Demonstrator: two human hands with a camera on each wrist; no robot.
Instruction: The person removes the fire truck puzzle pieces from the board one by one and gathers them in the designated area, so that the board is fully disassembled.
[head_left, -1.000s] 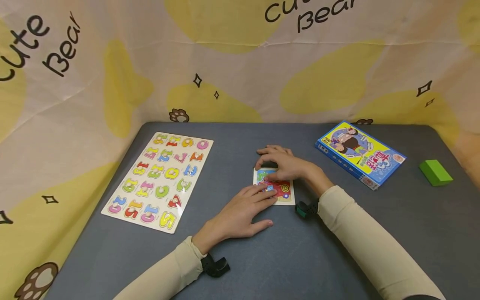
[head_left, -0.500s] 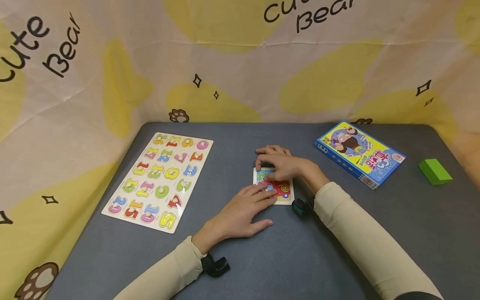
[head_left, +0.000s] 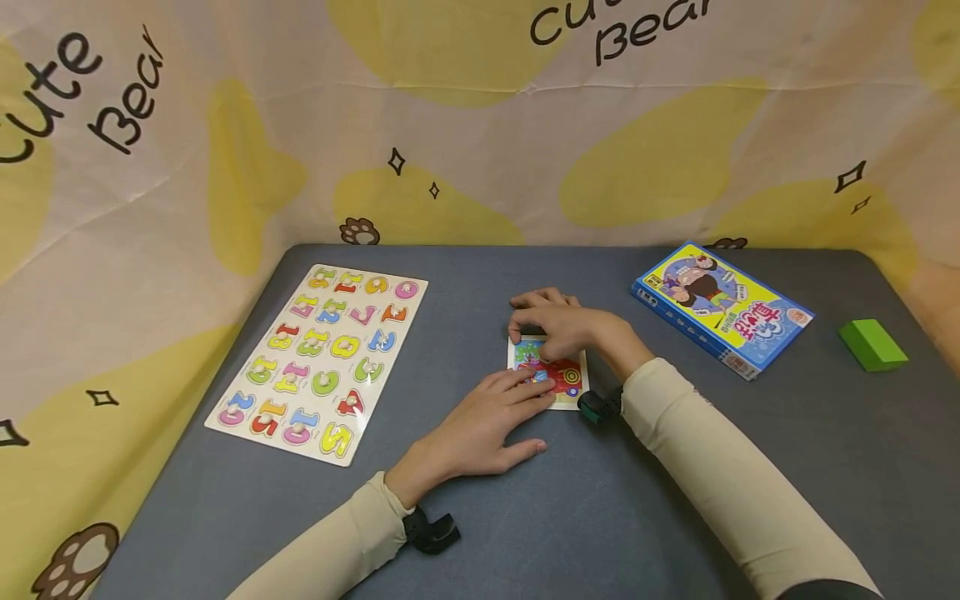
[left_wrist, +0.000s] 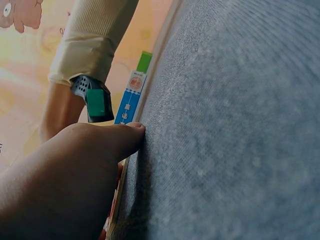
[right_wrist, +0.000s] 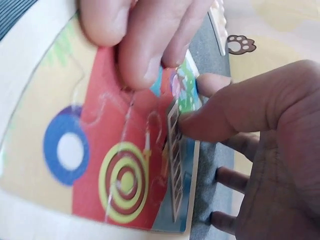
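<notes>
A small square jigsaw puzzle with a red fire truck lies on the grey table, in a pale frame. My left hand rests flat across its lower left, fingers extended and thumb apart on the table. My right hand arches over the far side. In the right wrist view, the right thumb touches the picture beside a printed ladder, while the other right fingers reach past the far edge. The left fingertips press on the red truck. The hands hide part of the picture.
At the left lies a white number puzzle board with knobbed pieces. A blue and yellow box lies at the back right, with a green block beside it. A printed cloth hangs behind the table.
My right thumb has slid slightly right over the picture, and the right wrist and sleeve have shifted a little left. My left hand stays in place on the puzzle.
</notes>
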